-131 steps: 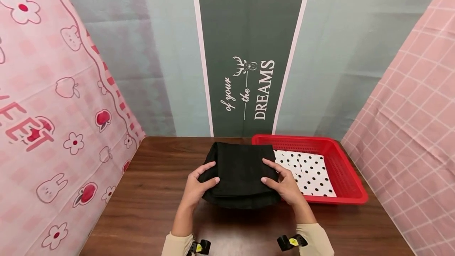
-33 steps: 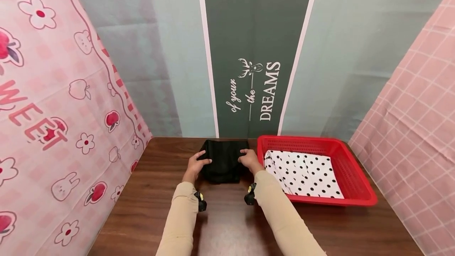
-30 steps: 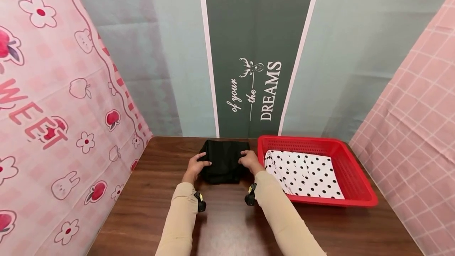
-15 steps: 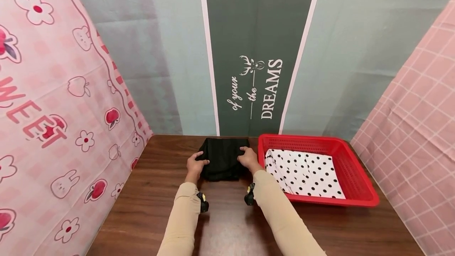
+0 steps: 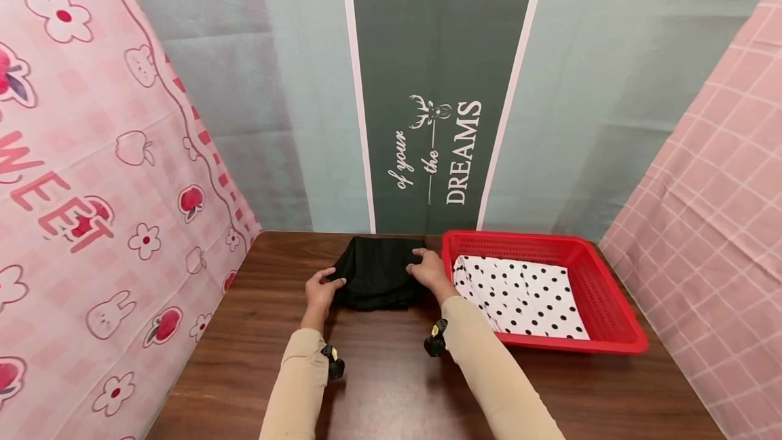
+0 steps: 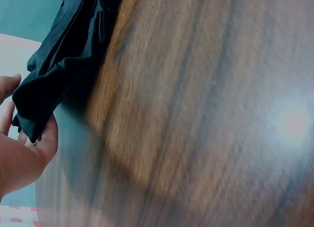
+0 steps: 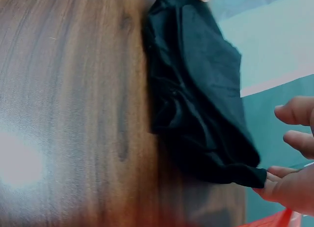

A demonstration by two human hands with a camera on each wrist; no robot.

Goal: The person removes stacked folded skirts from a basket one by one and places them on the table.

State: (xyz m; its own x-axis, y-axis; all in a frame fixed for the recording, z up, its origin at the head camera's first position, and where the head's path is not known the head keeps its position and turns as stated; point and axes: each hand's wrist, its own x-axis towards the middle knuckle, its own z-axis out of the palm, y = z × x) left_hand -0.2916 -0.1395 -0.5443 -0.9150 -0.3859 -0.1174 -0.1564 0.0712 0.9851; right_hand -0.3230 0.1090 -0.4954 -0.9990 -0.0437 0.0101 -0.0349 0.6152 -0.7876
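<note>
A folded black garment (image 5: 379, 273) lies at the back of the table, its layers loosely stacked and its near edge wrinkled. My left hand (image 5: 320, 294) grips its left edge; in the left wrist view the thumb and fingers (image 6: 49, 136) sit on either side of a dark corner with a ribbed edge. At the opposite side, my right hand (image 5: 430, 270) pinches the right corner. The right wrist view shows the thumb at that corner, while two fingers (image 7: 297, 109) stand apart from the garment (image 7: 206, 89).
Just right of my right hand stands a red perforated basket (image 5: 617, 321) with a white, black-dotted folded cloth (image 5: 525, 297) inside. The brown wooden table (image 5: 391, 386) ends at a grey-green curtain (image 5: 293, 121) behind. Pink printed sheets (image 5: 146, 175) hang at both sides.
Since the oldest frame, the garment has moved back and left, away from overlapping the basket. In the last half second, my left hand shifts left, drawing the garment's left edge outward.
</note>
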